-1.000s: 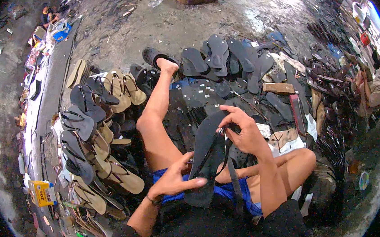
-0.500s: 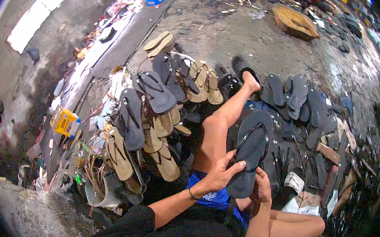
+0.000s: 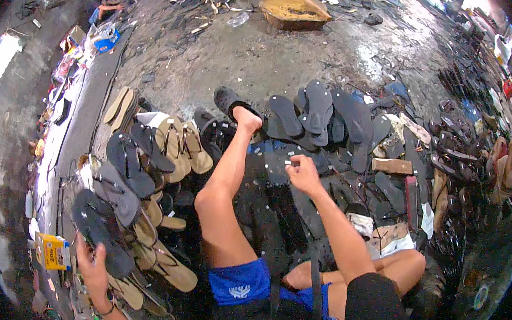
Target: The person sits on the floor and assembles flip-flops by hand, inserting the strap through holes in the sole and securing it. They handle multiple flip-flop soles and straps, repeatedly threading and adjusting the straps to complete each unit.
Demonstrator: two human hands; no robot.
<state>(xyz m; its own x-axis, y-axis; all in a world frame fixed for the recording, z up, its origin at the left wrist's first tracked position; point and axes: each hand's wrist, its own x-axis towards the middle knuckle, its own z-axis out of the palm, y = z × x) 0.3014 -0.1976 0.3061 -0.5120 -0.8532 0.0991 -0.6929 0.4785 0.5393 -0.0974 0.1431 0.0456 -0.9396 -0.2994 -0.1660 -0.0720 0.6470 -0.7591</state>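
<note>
A dark flip-flop [image 3: 101, 222] with black straps lies on top of the stacked flip-flops at the left. My left hand [image 3: 93, 266] is at its near left edge, thumb over the sole and fingers apart. My right hand [image 3: 304, 175] is stretched out past my knees, above the dark pile in front of me. Its thumb and fingers are slightly curled and apart, with a small white spot showing near their tips. Beyond it stand several dark soles [image 3: 318, 107]. Grey [image 3: 114, 193] and tan flip-flops [image 3: 174, 269] lie next to the left stack.
A yellow box [image 3: 53, 252] stands left of my left hand. Far ahead sits a yellowish basin [image 3: 294, 12]. To the right are a brown block [image 3: 392, 166], a red-edged bar [image 3: 411, 198] and heaped dark scraps [image 3: 457, 153]. Another person [image 3: 102, 7] is at the far left.
The flip-flop that both hands held in front of me now lies on the left stack. My left hand has moved left with it; my right hand has let go and reached forward. The view has shifted.
</note>
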